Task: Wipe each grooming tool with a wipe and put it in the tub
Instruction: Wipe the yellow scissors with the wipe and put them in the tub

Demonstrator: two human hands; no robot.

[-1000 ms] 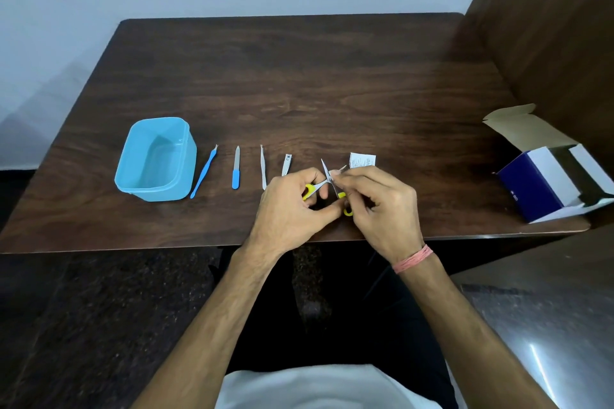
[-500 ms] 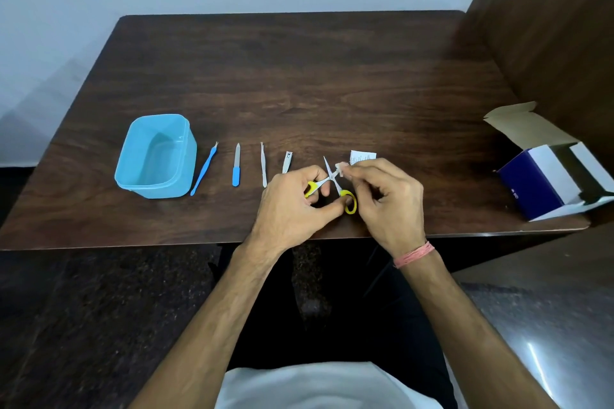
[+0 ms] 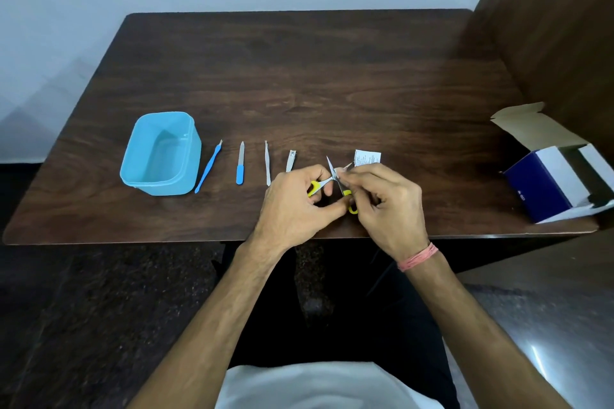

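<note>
My left hand (image 3: 295, 206) grips the yellow-handled scissors (image 3: 319, 185), whose blades are spread apart above the table's front edge. My right hand (image 3: 387, 206) pinches a small white wipe (image 3: 338, 172) against one blade near the pivot. The light blue tub (image 3: 159, 153) stands at the left, nothing in it. Between tub and hands lie a blue cuticle pusher (image 3: 208, 166), a blue-handled nail file (image 3: 240, 163), metal tweezers (image 3: 267, 163) and a nail clipper (image 3: 291, 160).
A torn white wipe sachet (image 3: 367, 158) lies just behind my right hand. An open blue and white carton (image 3: 561, 176) sits at the table's right edge, next to a brown wall panel (image 3: 558, 26). The dark wooden table (image 3: 299, 76) stretches away behind the row of tools.
The scissors' blades have swung further apart and shifted slightly right. My right fingers with the wipe slid along the blade towards the pivot.
</note>
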